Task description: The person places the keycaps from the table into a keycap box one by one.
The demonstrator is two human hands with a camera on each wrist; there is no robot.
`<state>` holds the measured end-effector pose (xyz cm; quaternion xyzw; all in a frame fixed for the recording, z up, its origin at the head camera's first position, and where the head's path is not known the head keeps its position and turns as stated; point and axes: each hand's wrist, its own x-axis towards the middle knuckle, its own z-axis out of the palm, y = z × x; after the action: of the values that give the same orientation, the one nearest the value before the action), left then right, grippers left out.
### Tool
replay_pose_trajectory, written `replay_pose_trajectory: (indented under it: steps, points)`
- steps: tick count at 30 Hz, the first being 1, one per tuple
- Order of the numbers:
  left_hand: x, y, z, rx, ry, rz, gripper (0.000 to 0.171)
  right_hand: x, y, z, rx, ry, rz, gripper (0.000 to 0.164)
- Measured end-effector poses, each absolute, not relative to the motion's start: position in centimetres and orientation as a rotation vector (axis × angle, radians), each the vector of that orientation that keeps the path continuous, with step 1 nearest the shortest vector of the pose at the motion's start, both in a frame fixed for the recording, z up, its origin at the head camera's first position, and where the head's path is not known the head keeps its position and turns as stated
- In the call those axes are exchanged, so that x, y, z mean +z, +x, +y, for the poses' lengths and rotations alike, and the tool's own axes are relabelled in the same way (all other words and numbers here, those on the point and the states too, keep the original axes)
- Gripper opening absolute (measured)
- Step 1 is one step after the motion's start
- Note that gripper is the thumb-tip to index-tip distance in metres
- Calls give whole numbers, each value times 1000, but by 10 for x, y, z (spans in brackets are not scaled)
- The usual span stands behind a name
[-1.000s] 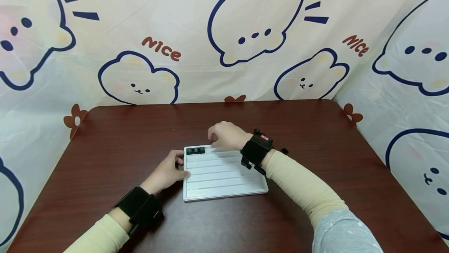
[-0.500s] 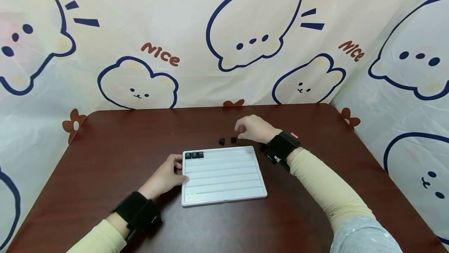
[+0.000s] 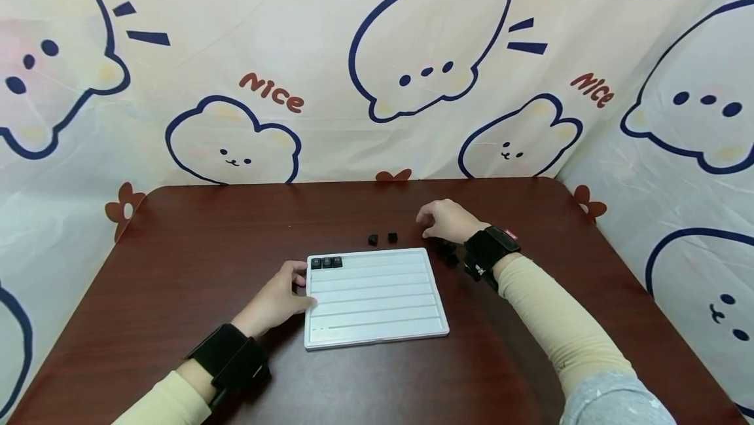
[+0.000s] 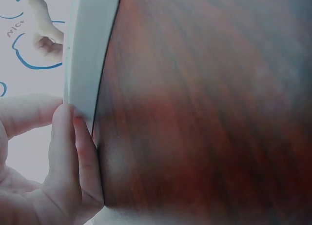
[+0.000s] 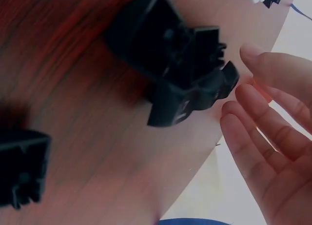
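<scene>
A white ridged tray (image 3: 377,304) lies on the table, with three black keycaps (image 3: 326,262) in its top left corner. My left hand (image 3: 277,297) grips the tray's left edge, thumb on the rim; the left wrist view shows its fingertips (image 4: 63,117) against the white side. Beyond the tray's top right corner, my right hand (image 3: 450,222) is over a cluster of black keycaps (image 5: 180,69). Its fingers are loosely bent and apart from the thumb, holding nothing. The hand and wrist strap partly hide the cluster in the head view.
Behind the tray lie two loose keycaps, one left (image 3: 373,240) and another to its right (image 3: 393,238). The brown table (image 3: 235,235) meets a patterned curtain (image 3: 330,143) at the back. Black straps (image 3: 232,359) carry the wrist cameras.
My right hand has moved right, from over the tray's top edge to the keycap cluster, uncovering the two loose keycaps. The left hand stays on the tray.
</scene>
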<state>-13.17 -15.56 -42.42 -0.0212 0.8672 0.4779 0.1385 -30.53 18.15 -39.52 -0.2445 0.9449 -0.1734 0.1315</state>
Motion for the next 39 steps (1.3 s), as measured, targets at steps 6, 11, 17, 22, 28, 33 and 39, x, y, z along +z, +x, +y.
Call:
replay_pose_trajectory:
  steps: [6, 11, 17, 22, 28, 33, 39]
  points:
    - [-423, -133, -154, 1380, -56, 2510, 70, -397, -308, 188, -497, -691, 2750, 29]
    - [-425, -133, -154, 1370, -66, 2513, 69, -402, -308, 192, -472, -684, 2752, 29]
    - [-425, -132, -153, 1375, -75, 2513, 69, -406, -308, 196, -478, -700, 2741, 27]
    - [-424, -132, -153, 1387, -68, 2506, 70, -406, -307, 195, -470, -696, 2740, 26]
    - [-425, -132, -154, 1374, -72, 2511, 69, -404, -305, 194, -453, -699, 2746, 25]
    - [-424, -133, -155, 1365, -69, 2514, 70, -402, -304, 193, -463, -714, 2753, 24]
    - [-424, -133, -155, 1364, -67, 2510, 70, -401, -303, 191, -474, -738, 2746, 24]
